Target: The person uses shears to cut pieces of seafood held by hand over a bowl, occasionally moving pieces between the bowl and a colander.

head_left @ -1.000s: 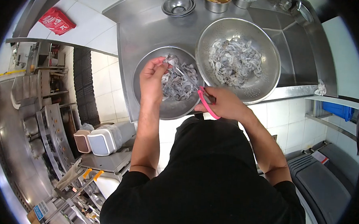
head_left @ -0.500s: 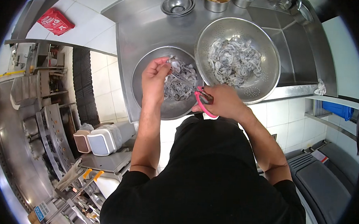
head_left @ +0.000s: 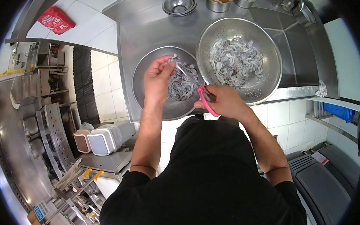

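My left hand (head_left: 158,72) is over the steel bowl (head_left: 138,84), its thumb and fingers pinched on a small grey piece of raw seafood (head_left: 174,58). More limp, grey, glistening seafood pieces (head_left: 181,88) lie heaped in that bowl. My right hand (head_left: 226,102) grips scissors with pink handles (head_left: 208,104) at the bowl's right edge. Their slim metal blades point up and left, with the tips close to my left fingertips. To the right, a large perforated colander (head_left: 267,86) holds another heap of the same grey pieces (head_left: 236,62).
Nested small steel bowls (head_left: 179,4) stand at the back of the steel counter (head_left: 140,25). Beside them is a steel container (head_left: 218,7) of yellowish food. A sink (head_left: 291,49) lies at right, and a red packet (head_left: 56,21) at far left. Lidded bins (head_left: 101,143) are lower left.
My left fingers have shifted slightly right with the grey piece. The scissor blades have tilted more steeply upward, and the pink handles have turned a little in my right hand.
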Demonstrator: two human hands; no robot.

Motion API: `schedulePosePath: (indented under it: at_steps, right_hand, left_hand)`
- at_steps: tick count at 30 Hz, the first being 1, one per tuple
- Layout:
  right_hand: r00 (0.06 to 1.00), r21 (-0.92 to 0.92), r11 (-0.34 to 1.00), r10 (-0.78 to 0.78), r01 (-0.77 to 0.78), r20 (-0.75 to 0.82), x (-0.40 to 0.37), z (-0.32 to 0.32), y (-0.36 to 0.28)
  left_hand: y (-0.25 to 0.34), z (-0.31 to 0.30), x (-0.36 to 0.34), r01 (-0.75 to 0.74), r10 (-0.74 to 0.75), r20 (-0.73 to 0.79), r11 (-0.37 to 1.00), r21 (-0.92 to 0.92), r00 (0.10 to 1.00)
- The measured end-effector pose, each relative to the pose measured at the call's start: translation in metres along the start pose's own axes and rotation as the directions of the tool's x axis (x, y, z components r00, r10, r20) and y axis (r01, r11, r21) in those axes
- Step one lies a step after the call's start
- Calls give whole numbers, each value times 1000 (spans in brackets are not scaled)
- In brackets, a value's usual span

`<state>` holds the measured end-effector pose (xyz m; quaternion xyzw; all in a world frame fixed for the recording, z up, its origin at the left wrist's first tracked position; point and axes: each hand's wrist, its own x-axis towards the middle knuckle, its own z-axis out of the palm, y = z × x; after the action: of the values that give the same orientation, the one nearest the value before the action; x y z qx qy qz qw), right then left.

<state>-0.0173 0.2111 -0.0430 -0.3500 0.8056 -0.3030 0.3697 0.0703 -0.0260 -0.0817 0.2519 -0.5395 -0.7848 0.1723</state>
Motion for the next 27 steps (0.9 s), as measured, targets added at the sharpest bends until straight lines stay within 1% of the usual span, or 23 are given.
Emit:
schedulePosePath:
  at_steps: [3,6,9,11,15,18,21,27]
  right_hand:
    - [1000,63,998,20,-20,3,1,1,0]
    - [999,117,992,34,-37,28,3,0,-2]
    - [999,164,986,40,-43,19,6,2,1]
    - [999,184,982,43,-43,4,8,2,3]
    - [1000,153,988,24,-22,-12,9,0,4]
    - [1000,106,994,16,-16,-6,12,0,6]
    - [1000,83,997,7,-6,-16,14,2,5]
    - [999,47,999,-5,7,-41,15,5,3]
  left_hand:
    - [-6,3,-1,-32,32,-12,999,8,999]
    - [-6,18,-7,37,-46,-83,993,-110,995]
    - [-16,16,-10,62,-63,-6,993,-99,998]
    - [-17,21,-15,90,-90,-1,989,-115,996]
    - [-18,23,-17,115,-117,-5,983,-144,993]
    - [-18,19,-16,121,-119,27,984,-132,993]
    - [-17,22,-19,165,-165,14,965,-203,986]
    - [-21,24,-21,169,-167,26,957,-234,986]
